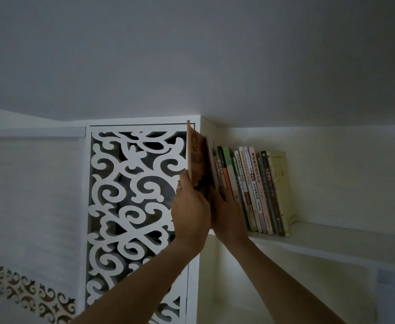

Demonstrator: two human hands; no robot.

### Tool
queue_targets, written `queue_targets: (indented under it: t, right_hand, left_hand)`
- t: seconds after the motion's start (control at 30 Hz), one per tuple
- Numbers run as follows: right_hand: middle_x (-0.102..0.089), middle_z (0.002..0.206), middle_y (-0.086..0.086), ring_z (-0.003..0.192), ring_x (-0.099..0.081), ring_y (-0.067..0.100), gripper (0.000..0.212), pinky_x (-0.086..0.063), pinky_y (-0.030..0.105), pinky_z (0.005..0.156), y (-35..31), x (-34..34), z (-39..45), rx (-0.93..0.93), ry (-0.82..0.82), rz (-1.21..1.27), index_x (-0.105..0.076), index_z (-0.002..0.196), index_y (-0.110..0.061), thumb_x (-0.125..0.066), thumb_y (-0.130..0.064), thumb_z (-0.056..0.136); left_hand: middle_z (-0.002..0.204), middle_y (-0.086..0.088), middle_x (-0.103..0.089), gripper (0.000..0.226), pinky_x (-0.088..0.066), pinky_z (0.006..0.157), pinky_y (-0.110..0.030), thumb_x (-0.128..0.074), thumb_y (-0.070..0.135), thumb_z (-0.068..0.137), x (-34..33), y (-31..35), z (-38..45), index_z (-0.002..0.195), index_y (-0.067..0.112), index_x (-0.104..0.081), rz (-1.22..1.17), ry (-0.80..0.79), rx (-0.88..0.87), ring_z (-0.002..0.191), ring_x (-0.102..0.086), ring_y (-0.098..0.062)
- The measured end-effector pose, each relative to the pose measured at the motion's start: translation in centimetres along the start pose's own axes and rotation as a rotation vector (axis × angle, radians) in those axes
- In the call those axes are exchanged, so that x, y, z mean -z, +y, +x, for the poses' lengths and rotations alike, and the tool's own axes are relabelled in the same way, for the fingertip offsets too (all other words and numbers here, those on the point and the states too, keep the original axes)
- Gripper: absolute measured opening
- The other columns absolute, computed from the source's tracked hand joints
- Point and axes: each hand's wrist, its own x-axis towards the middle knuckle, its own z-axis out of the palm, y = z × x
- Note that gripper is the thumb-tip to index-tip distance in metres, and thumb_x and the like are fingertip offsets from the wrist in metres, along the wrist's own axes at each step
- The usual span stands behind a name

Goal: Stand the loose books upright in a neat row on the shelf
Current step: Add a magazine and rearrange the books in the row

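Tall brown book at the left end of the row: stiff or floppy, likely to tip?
The tall brown book probably is stiff: its edge runs straight while the left hand grips only its bottom. It stands above the neighbouring books, so it may tip if released unsupported.

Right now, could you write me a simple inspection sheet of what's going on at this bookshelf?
Surface: white shelf, high up near the ceiling, bare to the right of the books.
Job's things: row of books standing, leaning slightly; a large brown book upright at the left end, taller than the rest.
Clutter: nothing seen.
Grippers: left hand grips the large brown book's lower edge; right hand rests against the neighbouring spines.
Cables: nothing seen.
Surroundings: white carved scroll panel to the left, window blind beyond it; dim light.
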Motion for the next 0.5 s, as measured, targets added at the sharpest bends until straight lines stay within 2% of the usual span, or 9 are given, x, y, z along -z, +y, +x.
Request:
queue_targets:
  t: [0.1, 0.2, 0.33, 0.4, 0.43, 0.5]
  right_hand:
    - [-0.054, 0.139, 0.0, 0.122, -0.056, 0.018, 0.047, -0.046, 0.031, 0.106, 0.3, -0.2, 0.1, 0.084, 0.038, -0.128, -0.044, 0.145, -0.027, -0.056, -0.037, 0.1]
    - [-0.056, 0.135, -0.006, 0.118, -0.057, 0.011, 0.042, -0.052, 0.03, 0.101, 0.2, 0.6, 0.1, 0.016, -0.017, 0.108, -0.048, 0.14, -0.032, -0.055, -0.044, 0.1]
    - [-0.059, 0.133, -0.002, 0.115, -0.061, 0.016, 0.028, -0.053, 0.028, 0.098, 1.3, 3.3, -0.4, 0.061, -0.016, 0.219, -0.067, 0.119, -0.021, -0.067, -0.018, 0.092]
    - [-0.061, 0.126, -0.001, 0.104, -0.064, 0.015, 0.013, -0.056, 0.025, 0.091, 2.2, 4.9, -0.8, 0.075, 0.099, 0.145, -0.069, 0.103, -0.016, -0.06, -0.013, 0.093]
    - [-0.061, 0.124, 0.002, 0.104, -0.065, 0.017, 0.015, -0.056, 0.027, 0.089, 2.8, 5.6, -0.8, 0.071, 0.185, 0.091, -0.068, 0.101, -0.013, -0.055, -0.014, 0.094]
    - [-0.057, 0.13, 0.01, 0.116, -0.059, 0.025, 0.022, -0.052, 0.035, 0.097, 4.2, 6.5, -0.6, 0.016, 0.326, -0.002, -0.065, 0.108, -0.009, -0.052, -0.015, 0.092]
  left_hand:
    - [0.105, -0.005, -0.066, 0.037, -0.061, 0.072, -0.039, -0.031, 0.014, 0.102, -1.4, -0.1, 0.2, 0.136, 0.017, -0.047, -0.019, -0.023, -0.037, 0.085, -0.069, -0.023]
    - [0.101, -0.003, -0.066, 0.036, -0.061, 0.071, -0.037, -0.035, 0.008, 0.103, -3.4, -1.2, 0.0, 0.135, 0.018, -0.045, -0.089, -0.068, -0.044, 0.082, -0.069, -0.019]
    - [0.086, 0.0, -0.065, 0.013, -0.059, 0.064, -0.032, -0.044, 0.015, 0.107, -5.8, -3.5, 0.1, 0.118, 0.01, -0.048, -0.047, -0.178, 0.029, 0.076, -0.071, -0.025]
    - [0.089, -0.005, -0.067, 0.015, -0.062, 0.069, -0.037, -0.046, 0.019, 0.107, -6.7, -4.1, 0.5, 0.117, 0.008, -0.048, -0.016, -0.219, 0.028, 0.076, -0.071, -0.026]
    - [0.094, -0.007, -0.069, 0.017, -0.063, 0.073, -0.039, -0.046, 0.02, 0.108, -7.1, -4.3, 0.9, 0.119, 0.007, -0.048, -0.006, -0.237, 0.026, 0.079, -0.071, -0.027]
    - [0.102, -0.01, -0.07, 0.017, -0.063, 0.082, -0.043, -0.045, 0.019, 0.108, -8.0, -4.7, 1.9, 0.12, 0.007, -0.049, 0.013, -0.276, 0.05, 0.087, -0.072, -0.029]
